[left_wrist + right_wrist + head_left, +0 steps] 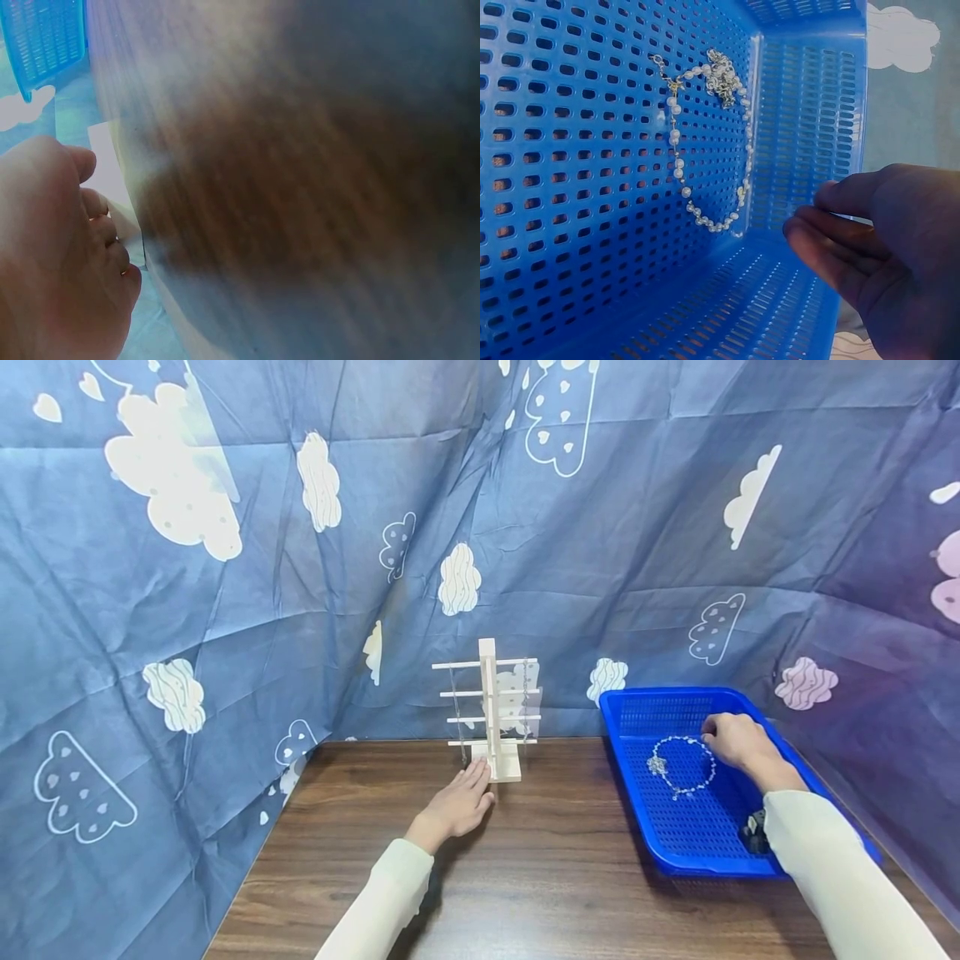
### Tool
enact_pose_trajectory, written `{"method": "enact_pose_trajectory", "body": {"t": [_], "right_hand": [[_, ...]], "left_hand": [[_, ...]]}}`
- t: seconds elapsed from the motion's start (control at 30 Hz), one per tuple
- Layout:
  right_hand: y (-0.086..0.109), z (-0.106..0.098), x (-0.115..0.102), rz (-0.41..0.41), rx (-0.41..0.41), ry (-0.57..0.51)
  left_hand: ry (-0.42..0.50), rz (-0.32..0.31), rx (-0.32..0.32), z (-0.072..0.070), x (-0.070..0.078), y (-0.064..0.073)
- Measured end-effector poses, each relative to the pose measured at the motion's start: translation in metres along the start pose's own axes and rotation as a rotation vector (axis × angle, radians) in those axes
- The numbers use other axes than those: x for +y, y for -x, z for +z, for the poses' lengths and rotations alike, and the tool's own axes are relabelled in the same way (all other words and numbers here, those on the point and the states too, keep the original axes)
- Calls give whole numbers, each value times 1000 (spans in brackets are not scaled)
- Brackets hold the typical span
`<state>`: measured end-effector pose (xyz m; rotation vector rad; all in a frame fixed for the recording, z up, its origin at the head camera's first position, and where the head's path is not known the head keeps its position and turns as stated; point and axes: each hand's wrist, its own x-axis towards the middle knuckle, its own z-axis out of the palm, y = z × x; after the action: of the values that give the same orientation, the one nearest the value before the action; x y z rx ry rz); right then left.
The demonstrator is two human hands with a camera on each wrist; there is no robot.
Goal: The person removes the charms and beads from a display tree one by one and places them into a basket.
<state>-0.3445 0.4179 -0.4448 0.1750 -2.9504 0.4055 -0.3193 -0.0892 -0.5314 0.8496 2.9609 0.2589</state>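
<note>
A pale wooden jewelry stand [491, 693], with a post and several crossbars, stands on the table. One thin chain [456, 710] hangs at its left side and another chain [526, 697] at its right. My left hand [459, 799] lies on the stand's base, fingers extended. My right hand [738, 743] hovers over the blue basket [633, 802], its fingers loosely bent with nothing visible between them. A pearl necklace [678, 163] lies in a loop on the basket floor, apart from the fingertips in the right wrist view. A small heap of silvery chain [720, 79] overlaps it.
A dark object [752, 832] sits in the basket's near right corner, partly covered by the right sleeve [817, 852]. The brown wooden table [547, 860] meets a blue cloth backdrop [375, 568] with cloud prints behind the stand and basket.
</note>
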Motion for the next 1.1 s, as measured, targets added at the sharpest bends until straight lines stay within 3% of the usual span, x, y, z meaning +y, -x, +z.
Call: {"method": "enact_pose_trajectory", "body": {"t": [0.23, 0.47, 0.8, 1.1], "right_hand": [[1, 1, 1, 19, 7, -9], [-3, 1, -7, -27, 49, -28], [-14, -7, -47, -68, 96, -57], [-22, -17, -96, -110, 127, -93]], "left_hand": [[4, 2, -4, 1, 0, 0], [2, 3, -11, -1, 1, 1], [-4, 0, -14, -1, 1, 0], [1, -1, -18, 0, -1, -1]]}}
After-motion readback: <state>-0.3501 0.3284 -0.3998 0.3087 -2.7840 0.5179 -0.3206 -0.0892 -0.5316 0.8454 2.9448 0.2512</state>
